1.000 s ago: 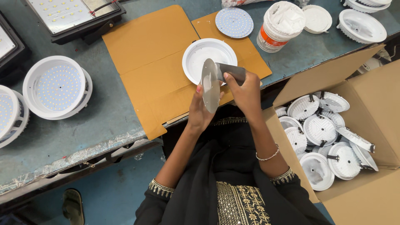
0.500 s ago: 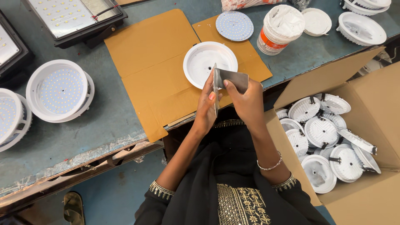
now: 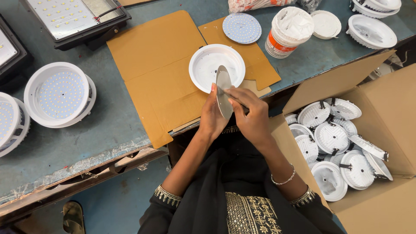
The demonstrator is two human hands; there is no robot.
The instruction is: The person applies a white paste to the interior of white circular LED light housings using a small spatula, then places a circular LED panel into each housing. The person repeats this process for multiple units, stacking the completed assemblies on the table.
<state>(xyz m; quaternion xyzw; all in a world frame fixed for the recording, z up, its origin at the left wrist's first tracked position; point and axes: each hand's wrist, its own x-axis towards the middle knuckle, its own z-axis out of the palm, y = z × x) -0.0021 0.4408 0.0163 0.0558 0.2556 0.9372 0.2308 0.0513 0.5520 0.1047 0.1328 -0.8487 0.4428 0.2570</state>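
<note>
Left hand [image 3: 213,118]: I see it closed around the near edge of a thin grey disc [image 3: 223,89], thumb up its face.
Right hand [image 3: 251,117]: fingers curled on the disc's other side, pinching it.
Disc position: held on edge between both hands, just above the white round housing [image 3: 203,65] on the cardboard sheet [image 3: 151,65].
Handling: I judge it light, stiff, smooth, easily bent or smudged; best gripped by the rim.
Nearby: open box of white housings [image 3: 333,138] at my right.

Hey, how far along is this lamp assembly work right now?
Done: two finished lamps sit at the bench's left. In hand: both the left hand and right hand hold a thin round disc over an empty white housing. Left: many housings in the cardboard box.
</note>
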